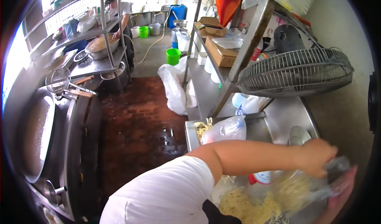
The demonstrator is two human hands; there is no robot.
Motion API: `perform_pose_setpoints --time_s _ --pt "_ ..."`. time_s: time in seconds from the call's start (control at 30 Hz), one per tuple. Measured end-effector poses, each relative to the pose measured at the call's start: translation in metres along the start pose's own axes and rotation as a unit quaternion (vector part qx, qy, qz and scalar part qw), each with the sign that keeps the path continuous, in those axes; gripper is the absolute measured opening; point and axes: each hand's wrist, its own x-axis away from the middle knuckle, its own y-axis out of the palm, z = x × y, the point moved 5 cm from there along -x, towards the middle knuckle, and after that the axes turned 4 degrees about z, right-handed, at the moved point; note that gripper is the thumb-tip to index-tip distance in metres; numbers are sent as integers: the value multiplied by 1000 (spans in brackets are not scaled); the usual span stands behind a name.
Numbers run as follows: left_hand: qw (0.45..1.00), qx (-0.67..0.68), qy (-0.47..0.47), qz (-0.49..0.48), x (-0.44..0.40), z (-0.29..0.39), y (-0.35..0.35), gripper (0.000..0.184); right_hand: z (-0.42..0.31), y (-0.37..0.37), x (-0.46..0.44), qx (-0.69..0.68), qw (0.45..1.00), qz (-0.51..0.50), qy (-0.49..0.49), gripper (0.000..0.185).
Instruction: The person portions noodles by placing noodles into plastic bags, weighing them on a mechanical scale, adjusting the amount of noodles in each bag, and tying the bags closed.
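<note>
Clear bag (283, 196) at 4 o'clock in view, with noodles (295, 184) inside; filling appears done; closing appears unfinished, no knot being discernible; left hand (317, 157) clamped on the bag's bunched top; right hand (344, 186) at the film's edge, blurred, grip cannot be told; loose noodles (241, 205) remain unbagged at 8 o'clock from the bag; second plastic bag (227, 129) at 10 o'clock, contents unclear; wide pan (48, 117) at 9 o'clock in view appears to hold murky liquid.

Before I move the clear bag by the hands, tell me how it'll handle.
The clear bag will likely be floppy, as its thin plastic looks crumpled. Its load may shift or sag, since soft-looking noodles show through.
</note>
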Motion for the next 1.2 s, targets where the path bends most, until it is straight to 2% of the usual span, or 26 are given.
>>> perform_pose_setpoints --time_s 0.07,0.1,0.13,0.17,0.2,0.23,0.27,0.3,0.33,0.37,0.43,0.47,0.53,0.63,0.73,0.83,0.87,0.97,1.07,1.17,1.2 --pt "986 -95 -63 -118 33 -34 33 31 54 -35 18 -43 968 -181 165 26" --pt "968 -143 -103 -177 53 -57 49 32 91 -55 27 32 989 128 -62 13" --pt "949 -175 -121 -233 71 -73 57 31 110 -23 65 239 967 77 53 11" --pt "926 -203 -139 -288 92 -86 63 31 147 -26 75 284 956 18 74 7" --pt "930 -215 -131 -267 112 -99 67 28 184 -37 81 262 956 -10 132 11" --pt "935 -220 -119 -250 132 -113 77 26 224 -52 85 195 964 -37 178 4" --pt "906 -221 -137 -335 149 -139 95 21 256 -71 98 127 965 -48 222 5" --pt "915 -228 -166 -287 167 -159 96 14 267 -71 108 143 971 18 193 4" --pt "928 -220 -173 -247 171 -151 77 11 263 -60 120 83 974 54 202 6" --pt "924 -232 -164 -255 186 -171 86 12 260 -54 126 65 975 82 195 5" --pt "957 -176 -157 -168 198 -167 75 10 254 -47 130 45 976 92 192 4" --pt "966 -121 -174 -145 190 -144 56 11 252 -45 129 21 977 84 195 5" --pt "972 25 -203 -118 195 -113 50 41 245 -54 133 -16 977 84 194 6" --pt "976 80 -178 -92 221 -79 55 94 241 -65 141 -59 974 99 193 6" --pt "952 17 -183 -245 266 -96 88 126 252 -81 146 -118 968 96 201 7" --pt "946 12 -68 -316 267 -84 114 125 256 -87 153 -156 958 104 218 8" --pt "946 70 -80 -308 263 -80 121 108 254 -86 153 -155 957 108 219 9" --pt "961 13 -2 -276 262 -79 149 65 244 -77 151 -121 962 118 214 8" --pt "933 218 -183 -219 266 -86 159 29 242 -71 145 -80 970 120 197 8" --pt "898 306 -275 -155 271 -82 156 22 241 -82 148 -86 974 94 186 8" --pt "897 311 -265 -166 269 -75 152 22 240 -88 149 -92 975 81 187 9"
